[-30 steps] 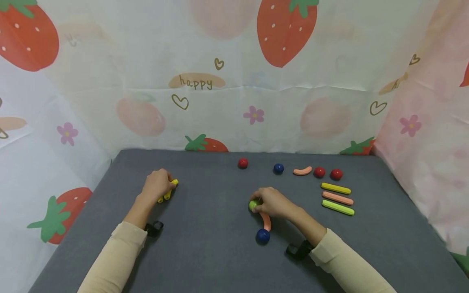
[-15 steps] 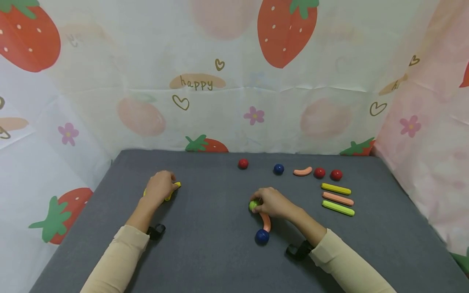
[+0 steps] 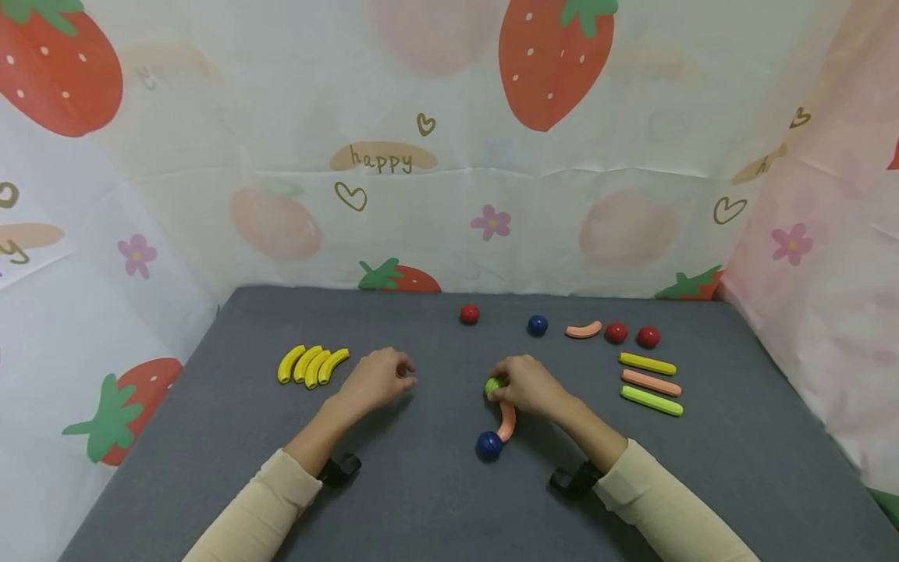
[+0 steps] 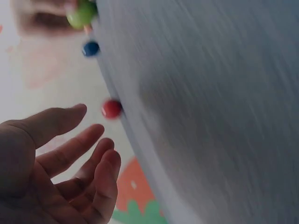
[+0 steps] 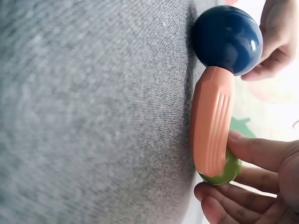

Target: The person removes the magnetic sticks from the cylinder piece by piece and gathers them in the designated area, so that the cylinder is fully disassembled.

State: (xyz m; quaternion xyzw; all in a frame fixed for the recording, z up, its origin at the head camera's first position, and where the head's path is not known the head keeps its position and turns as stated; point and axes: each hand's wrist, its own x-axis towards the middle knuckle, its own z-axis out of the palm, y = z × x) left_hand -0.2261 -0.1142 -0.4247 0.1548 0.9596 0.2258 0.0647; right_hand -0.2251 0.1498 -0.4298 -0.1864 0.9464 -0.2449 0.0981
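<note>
My right hand (image 3: 531, 386) pinches a green ball (image 3: 495, 386) between thumb and fingers. Joined to that ball is a curved orange stick (image 5: 212, 123), with a dark blue ball (image 5: 227, 39) at its other end, low by the table. My left hand (image 3: 379, 378) hovers over the table between the yellow pieces and the right hand. Its fingers are loosely bent with nothing in them, as the left wrist view (image 4: 70, 168) confirms. Left of it, several curved yellow sticks (image 3: 312, 365) lie side by side in a row.
Along the back of the grey table (image 3: 421, 499) sit a red ball (image 3: 469, 314), a blue ball (image 3: 537, 325), a curved orange stick (image 3: 584, 330) and two more red balls (image 3: 648, 337). Straight yellow (image 3: 648, 364), orange (image 3: 651, 382) and light green sticks (image 3: 651, 400) lie at the right. Printed cloth (image 3: 492, 101) hangs behind.
The left hand has let go of the yellow sticks and moved right, leaving them uncovered in a row. The dark blue ball's end of the joined piece has swung slightly left and up.
</note>
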